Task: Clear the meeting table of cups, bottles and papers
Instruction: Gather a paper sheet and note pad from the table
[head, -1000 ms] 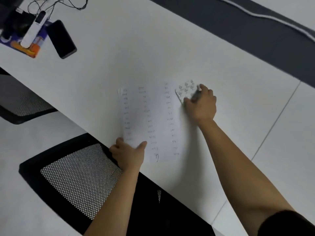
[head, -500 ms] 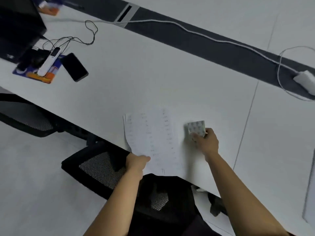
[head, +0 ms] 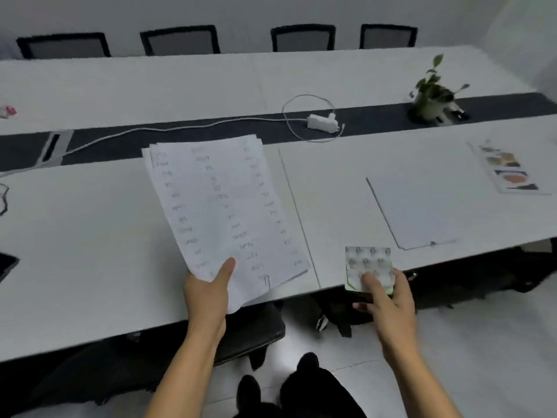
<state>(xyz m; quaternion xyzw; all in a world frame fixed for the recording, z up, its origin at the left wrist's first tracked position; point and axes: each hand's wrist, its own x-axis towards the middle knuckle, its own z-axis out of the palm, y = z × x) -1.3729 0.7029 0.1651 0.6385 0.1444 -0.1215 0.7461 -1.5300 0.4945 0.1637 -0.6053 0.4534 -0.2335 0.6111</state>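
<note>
**Thin grips on both loads**

The left thumb (head: 226,268) presses on the near corner of the papers (head: 223,206). The other fingers are hidden beneath, so the left hand (head: 208,297) pinches the sheaf at 1 corner only. The papers are lifted off the table (head: 90,236) and slant away over it, their far edges fanned so that at least 2 sheets show.

The likely risk is that the sheets sag or slide apart and 1 slips out, since no clip or staple is visible.

The right thumb (head: 370,282) lies on the face of the small patterned pack (head: 368,260), with the fingers curled under it. The right hand (head: 388,300) holds it at the table's near edge. A grip at 1 end could let the pack tip and drop to the floor.

With both hands full, taking the white sheet (head: 413,212) and the printed leaflet (head: 509,173), which lie further right on the table, would probably mean stacking or loosening a grip. Either could cause a spill.

The undersides of both hands are hidden. What the patterned pack is cannot be told, and the writing on the papers is too blurred to read. A dark object (head: 7,263) is cut off at the left edge. No cups or bottles show in this view.
</note>
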